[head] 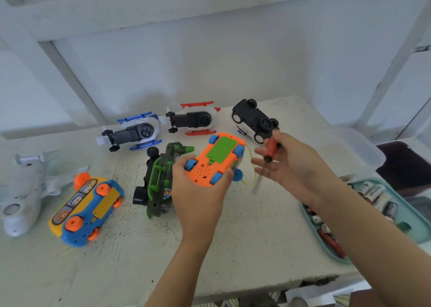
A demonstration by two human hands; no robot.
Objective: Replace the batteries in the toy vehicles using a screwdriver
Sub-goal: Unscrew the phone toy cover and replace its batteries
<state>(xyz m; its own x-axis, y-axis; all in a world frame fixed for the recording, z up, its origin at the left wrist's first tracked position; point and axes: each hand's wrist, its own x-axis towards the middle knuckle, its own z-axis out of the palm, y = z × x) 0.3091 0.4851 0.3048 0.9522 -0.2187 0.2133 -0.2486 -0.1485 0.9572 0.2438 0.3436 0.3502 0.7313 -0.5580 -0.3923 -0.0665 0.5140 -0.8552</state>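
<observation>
My left hand (198, 190) grips an orange toy car (215, 160) from below, belly up, above the table. Its green battery cover (221, 149) and blue wheels face me, and a yellow cord trails off its right side. My right hand (289, 164) holds a screwdriver (268, 157) with a red and black handle, just right of the car; the blurred shaft points down and left. Batteries (375, 195) lie in a teal tray (417, 227) at the right, partly hidden by my right forearm.
Overturned toys lie around: a blue helicopter (135, 132), a red helicopter (193, 119), a black-and-white car (255, 120), a green vehicle (161, 178), a yellow-blue bus (86, 209), a white plane (21, 195). A clear lidded box (356, 150) sits at the right.
</observation>
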